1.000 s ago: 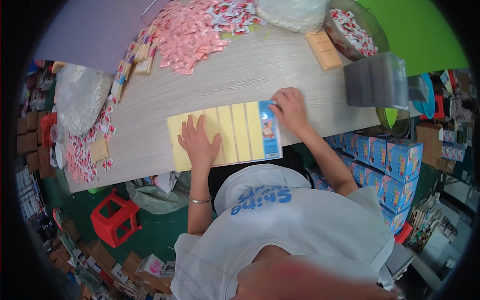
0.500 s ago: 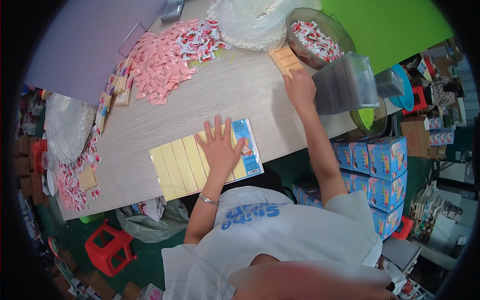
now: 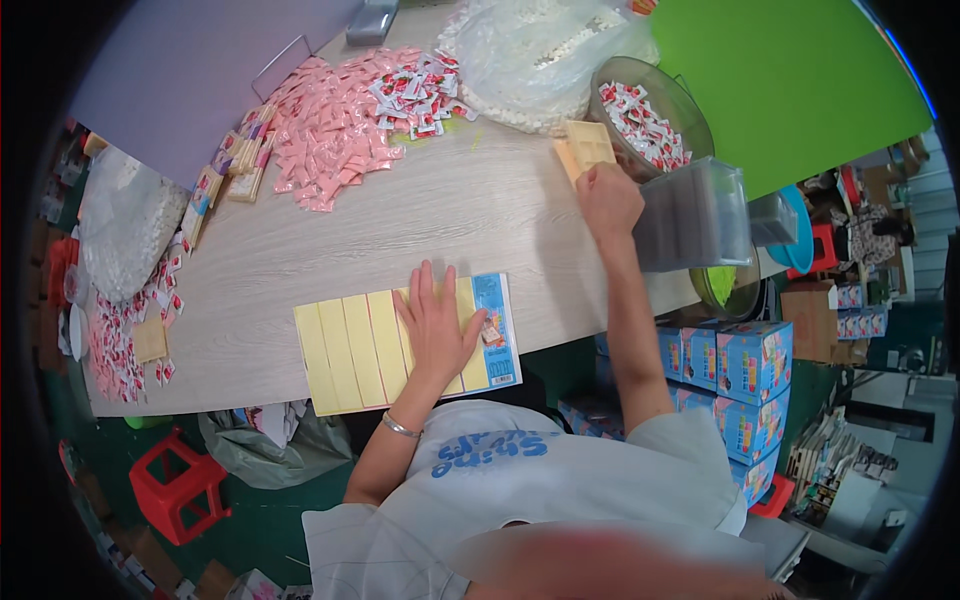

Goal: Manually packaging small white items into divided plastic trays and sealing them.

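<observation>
My left hand (image 3: 436,328) lies flat, fingers spread, on a row of yellow flat cartons (image 3: 350,350) near the table's front edge; the rightmost carton shows a blue printed face (image 3: 497,330). My right hand (image 3: 608,200) is stretched far forward to a small stack of tan cards (image 3: 583,148), its fingers curled on the stack's near end. Just right of that stack stands a round clear bowl (image 3: 650,120) full of small red-and-white packets.
A clear plastic box (image 3: 695,212) stands right of my right arm. Pink and red-white packets (image 3: 340,125) lie heaped at the back, beside a white bag (image 3: 545,60). Blue boxes (image 3: 745,365) are stacked below the table's right end, and a red stool (image 3: 175,485) stands lower left.
My right hand left the blue end of the yellow cartons and reached forward to the tan stack. My left hand slid right along the cartons. The view tilted.
</observation>
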Demonstrator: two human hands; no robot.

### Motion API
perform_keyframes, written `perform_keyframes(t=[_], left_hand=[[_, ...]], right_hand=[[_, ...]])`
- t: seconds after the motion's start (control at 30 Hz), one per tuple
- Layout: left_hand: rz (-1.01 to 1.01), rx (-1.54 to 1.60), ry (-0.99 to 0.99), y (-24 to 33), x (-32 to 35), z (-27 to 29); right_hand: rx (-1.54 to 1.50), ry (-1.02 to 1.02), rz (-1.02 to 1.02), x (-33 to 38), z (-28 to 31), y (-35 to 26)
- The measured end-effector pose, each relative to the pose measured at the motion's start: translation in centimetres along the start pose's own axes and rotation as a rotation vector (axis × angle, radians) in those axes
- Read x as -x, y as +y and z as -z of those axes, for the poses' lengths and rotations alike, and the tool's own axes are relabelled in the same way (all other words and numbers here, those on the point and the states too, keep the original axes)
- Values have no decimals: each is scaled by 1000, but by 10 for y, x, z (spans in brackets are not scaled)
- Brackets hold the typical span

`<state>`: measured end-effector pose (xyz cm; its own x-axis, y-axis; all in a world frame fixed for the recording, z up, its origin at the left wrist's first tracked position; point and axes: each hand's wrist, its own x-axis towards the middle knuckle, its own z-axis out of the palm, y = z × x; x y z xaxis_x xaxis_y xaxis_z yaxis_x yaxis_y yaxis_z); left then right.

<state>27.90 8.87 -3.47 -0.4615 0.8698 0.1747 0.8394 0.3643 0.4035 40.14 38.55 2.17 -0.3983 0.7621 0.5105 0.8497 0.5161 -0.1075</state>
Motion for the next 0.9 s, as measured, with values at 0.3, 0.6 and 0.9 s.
perform_keyframes(t=[0.3,0.6,0.9], left_hand=[[31,418,229,-58,-75,46],[-111,-101,-50,-60,-105,-1],[-3,-102,-73,-138,-65,33]], right_hand=[[-593,-387,7,88,2,-149],[8,-425,-159,6,-25,42],[106,-110,-111,0,-8,13]])
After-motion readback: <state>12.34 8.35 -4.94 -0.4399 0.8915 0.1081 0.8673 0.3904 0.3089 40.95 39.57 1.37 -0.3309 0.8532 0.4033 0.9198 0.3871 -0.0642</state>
